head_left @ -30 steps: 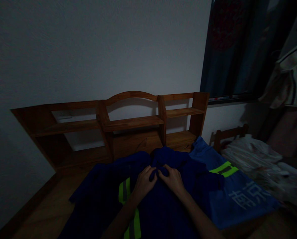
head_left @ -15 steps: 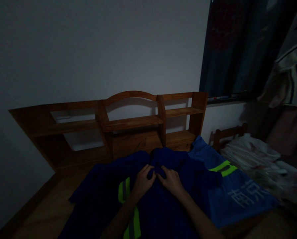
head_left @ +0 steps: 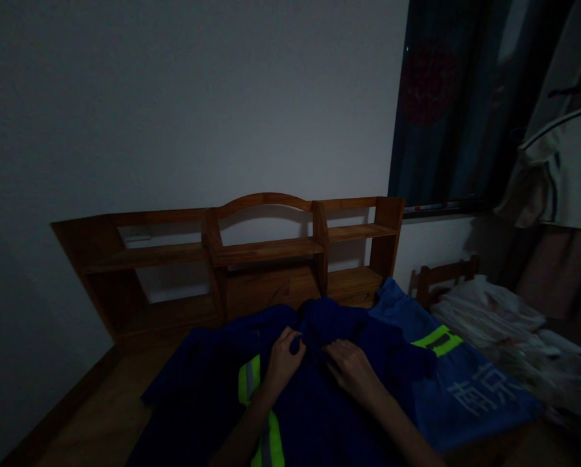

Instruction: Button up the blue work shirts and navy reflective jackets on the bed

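Note:
A dark blue work jacket (head_left: 314,415) with yellow-green and grey reflective strips lies spread on the wooden surface. Near its collar, my left hand (head_left: 284,360) pinches the cloth between thumb and fingers. My right hand (head_left: 353,368) is just to the right, its fingers curled down on the jacket's front edge; the fingertips are partly hidden by dark cloth. A small gap separates the two hands. Partly under the jacket on the right is a lighter blue garment (head_left: 458,408) with white characters and one yellow-green strip.
A wooden shelf unit (head_left: 271,250) stands behind the jacket against the white wall. To the right, plastic bags (head_left: 489,305) are piled by a wooden chair (head_left: 446,274). A pale shirt (head_left: 575,165) hangs at the far right beside a dark window (head_left: 446,110).
My right hand has moved away from my left, slightly to the right, and turned with its back upward. My left hand keeps its pinch. The view has shifted a little.

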Tool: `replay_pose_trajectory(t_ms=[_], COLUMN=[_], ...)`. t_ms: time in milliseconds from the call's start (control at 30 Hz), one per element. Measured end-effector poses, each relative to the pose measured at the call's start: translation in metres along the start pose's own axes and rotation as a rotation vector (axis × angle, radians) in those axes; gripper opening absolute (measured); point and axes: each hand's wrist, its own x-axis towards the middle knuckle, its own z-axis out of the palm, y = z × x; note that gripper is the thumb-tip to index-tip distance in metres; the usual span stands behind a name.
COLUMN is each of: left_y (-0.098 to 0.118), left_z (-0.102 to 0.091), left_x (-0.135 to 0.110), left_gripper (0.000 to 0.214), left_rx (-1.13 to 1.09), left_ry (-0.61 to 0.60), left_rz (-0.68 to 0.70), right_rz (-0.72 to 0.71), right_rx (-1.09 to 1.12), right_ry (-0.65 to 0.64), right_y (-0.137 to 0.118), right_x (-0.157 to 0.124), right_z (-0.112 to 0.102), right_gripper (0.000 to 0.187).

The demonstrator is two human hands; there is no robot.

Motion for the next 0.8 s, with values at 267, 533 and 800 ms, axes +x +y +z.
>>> replay_pose_trajectory(t_ms=[267,533,800], left_y=[0.006,-0.008,0.005], left_z=[-0.006,-0.001,-0.015], left_x=[0.002,0.005,0.003], left_gripper=[0.022,0.032,0.034], left_rx=[-0.187,-0.631,-0.900], left_ry=[-0.095,-0.251,-0.270], left_rz=[-0.079,-0.333,-0.504], right_rz=[0.114,0.108,0.004], right_rx=[-0.233,-0.360,-0.313], right_ry=[-0.020,-0.052,0.059], right_y=[0.024,0.057,0.020], right_x=[-0.067,-0.110,-0.126], right_z=[-0.038,-0.046,-0.069], right_gripper=[0.028,0.024,0.023])
